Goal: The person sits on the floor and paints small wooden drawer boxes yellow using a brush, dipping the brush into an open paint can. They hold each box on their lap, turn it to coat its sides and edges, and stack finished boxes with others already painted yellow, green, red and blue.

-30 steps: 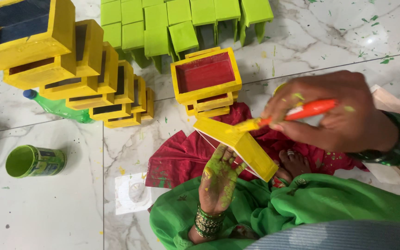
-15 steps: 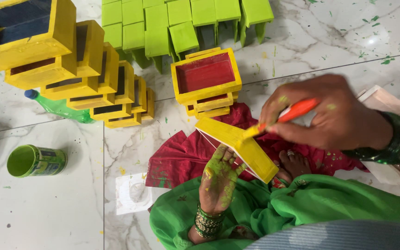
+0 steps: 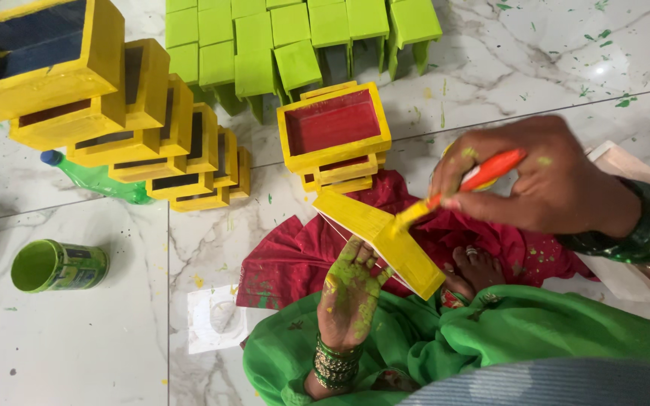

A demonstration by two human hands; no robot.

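While many yellow boxes (image 3: 152,143) and green pieces (image 3: 295,37) are already lying painted on the floor, one more box (image 3: 385,240) is being propped over the lap by the open left hand (image 3: 347,293) and coated with a brush (image 3: 460,188) being gripped in the right hand (image 3: 543,180). Its underside is being hidden, and the bristles are blurred.

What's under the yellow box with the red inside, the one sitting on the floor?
The red-lined yellow box sits on a short stack of yellow frames. Only their front edges show; how many there are, and the floor beneath, is covered.
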